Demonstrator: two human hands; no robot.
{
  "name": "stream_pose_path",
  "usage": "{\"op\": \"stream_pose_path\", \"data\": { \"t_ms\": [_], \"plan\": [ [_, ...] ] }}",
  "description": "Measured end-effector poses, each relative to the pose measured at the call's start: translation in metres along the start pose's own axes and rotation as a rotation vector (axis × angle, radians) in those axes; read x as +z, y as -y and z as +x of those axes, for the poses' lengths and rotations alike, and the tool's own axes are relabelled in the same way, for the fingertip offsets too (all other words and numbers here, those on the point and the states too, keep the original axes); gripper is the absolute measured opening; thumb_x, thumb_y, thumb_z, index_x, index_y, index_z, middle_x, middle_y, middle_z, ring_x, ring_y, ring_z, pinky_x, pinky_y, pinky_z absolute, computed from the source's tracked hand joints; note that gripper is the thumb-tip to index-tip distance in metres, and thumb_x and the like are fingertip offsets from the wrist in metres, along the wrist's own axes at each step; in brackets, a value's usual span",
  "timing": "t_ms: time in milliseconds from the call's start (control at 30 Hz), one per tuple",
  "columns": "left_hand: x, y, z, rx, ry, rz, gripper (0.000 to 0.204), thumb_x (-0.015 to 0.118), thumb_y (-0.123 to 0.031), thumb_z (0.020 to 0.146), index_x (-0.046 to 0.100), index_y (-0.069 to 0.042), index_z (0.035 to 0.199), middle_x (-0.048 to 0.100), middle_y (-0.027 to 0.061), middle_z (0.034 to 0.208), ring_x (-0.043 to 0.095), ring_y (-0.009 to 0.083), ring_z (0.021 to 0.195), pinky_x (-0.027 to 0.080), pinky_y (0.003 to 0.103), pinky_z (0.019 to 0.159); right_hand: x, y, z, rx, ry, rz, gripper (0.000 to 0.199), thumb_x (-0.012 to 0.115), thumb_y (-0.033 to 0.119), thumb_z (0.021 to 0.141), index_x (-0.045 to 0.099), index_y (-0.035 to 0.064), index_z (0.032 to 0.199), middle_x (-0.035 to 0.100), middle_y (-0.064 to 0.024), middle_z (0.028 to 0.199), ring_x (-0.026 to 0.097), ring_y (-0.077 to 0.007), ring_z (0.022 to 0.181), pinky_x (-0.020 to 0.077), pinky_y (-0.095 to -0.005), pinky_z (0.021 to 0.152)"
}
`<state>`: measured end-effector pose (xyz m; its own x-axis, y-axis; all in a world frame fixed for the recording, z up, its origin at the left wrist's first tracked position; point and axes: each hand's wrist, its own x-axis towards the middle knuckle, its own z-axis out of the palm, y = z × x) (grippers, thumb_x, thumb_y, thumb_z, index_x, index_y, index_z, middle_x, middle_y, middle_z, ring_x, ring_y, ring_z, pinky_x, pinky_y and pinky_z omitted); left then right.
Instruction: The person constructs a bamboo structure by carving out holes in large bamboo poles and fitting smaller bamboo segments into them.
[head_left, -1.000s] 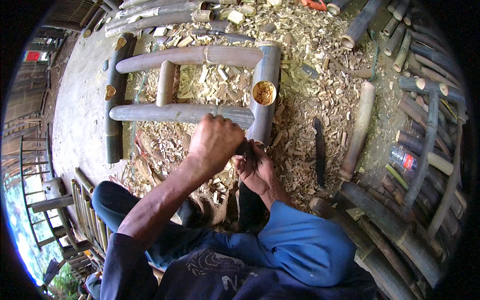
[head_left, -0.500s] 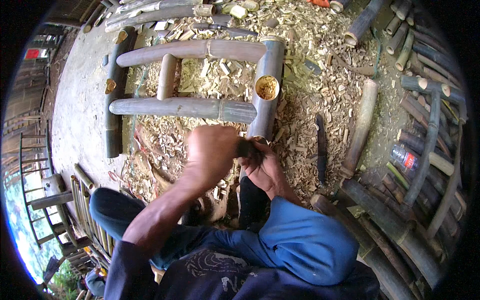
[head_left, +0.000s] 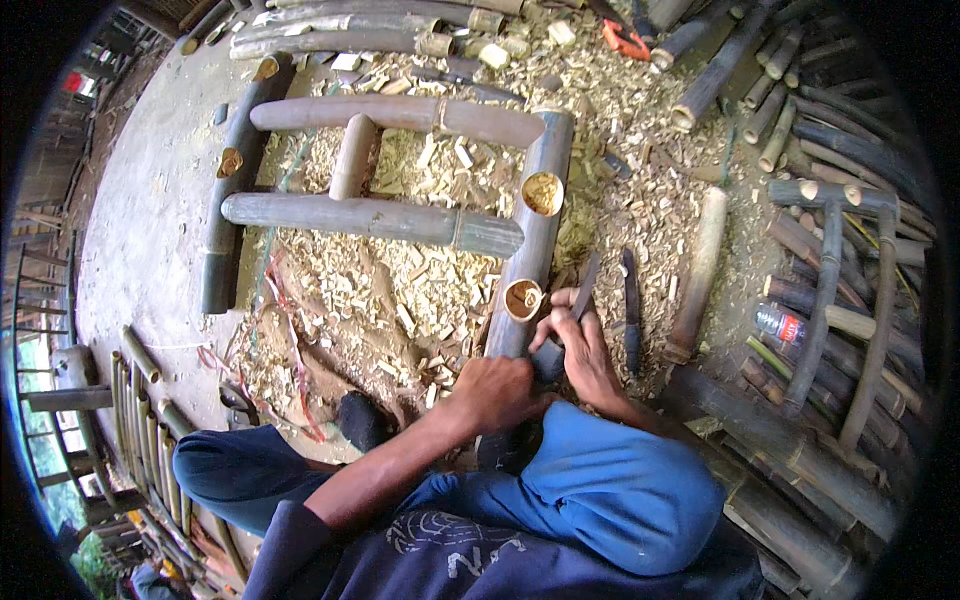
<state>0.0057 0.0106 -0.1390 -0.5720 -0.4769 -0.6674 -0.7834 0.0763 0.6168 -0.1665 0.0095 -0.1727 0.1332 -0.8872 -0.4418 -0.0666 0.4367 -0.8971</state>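
Note:
A bamboo frame lies before me: two thick posts joined by two rails and a short crosspiece (head_left: 353,158). Its right post (head_left: 532,245) has two round holes cut in it, and a pale curled shaving (head_left: 533,297) sticks up at the nearer one. My left hand (head_left: 492,393) is closed at the near end of this post; what its fingers hold is hidden. Just right of the post, my right hand (head_left: 582,350) is closed round a knife (head_left: 590,280), its narrow grey blade pointing away from me. A dark, blunt piece (head_left: 547,361) shows between the hands.
Pale wood chips cover the ground. A dark sheathed-looking tool (head_left: 631,310) and a loose bamboo length (head_left: 698,275) lie to the right. Beyond them are piled bamboo and a plastic bottle (head_left: 780,323). An orange-handled tool (head_left: 626,40) lies at the far side.
My hands have come back from over the near hole, which now shows with a curled shaving at it. The left hand moved down and right; the blade now shows beside the right hand.

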Motion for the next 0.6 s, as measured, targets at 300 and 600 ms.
{"op": "stream_pose_path", "data": {
  "t_ms": [300, 600],
  "plan": [
    [-0.007, 0.005, -0.02, 0.276, -0.529, -0.289, 0.029, 0.072, -0.028, 0.09, 0.068, -0.006, 0.108, 0.072, 0.0203, 0.088, 0.07, 0.0423, 0.083, 0.056, 0.051, 0.073, -0.03, 0.039, 0.028, -0.559, -0.29, -1.358, 0.084, 0.073, 0.009, 0.078, 0.042, 0.0215, 0.155, 0.06, -0.0094, 0.097, 0.06, -0.0277, 0.094, 0.0465, -0.0447, 0.089],
    [0.005, -0.004, -0.012, 0.371, -0.416, -0.193, 0.027, 0.068, -0.026, 0.092, 0.062, -0.006, 0.11, 0.068, 0.0247, 0.085, 0.067, 0.0455, 0.082, 0.054, 0.054, 0.071, -0.03, 0.03, 0.022, -0.584, -0.131, -1.343, 0.084, 0.075, 0.009, 0.077, 0.045, 0.0229, 0.154, 0.054, -0.0107, 0.092, 0.057, -0.0302, 0.088, 0.0477, -0.0446, 0.078]
  ]
}}
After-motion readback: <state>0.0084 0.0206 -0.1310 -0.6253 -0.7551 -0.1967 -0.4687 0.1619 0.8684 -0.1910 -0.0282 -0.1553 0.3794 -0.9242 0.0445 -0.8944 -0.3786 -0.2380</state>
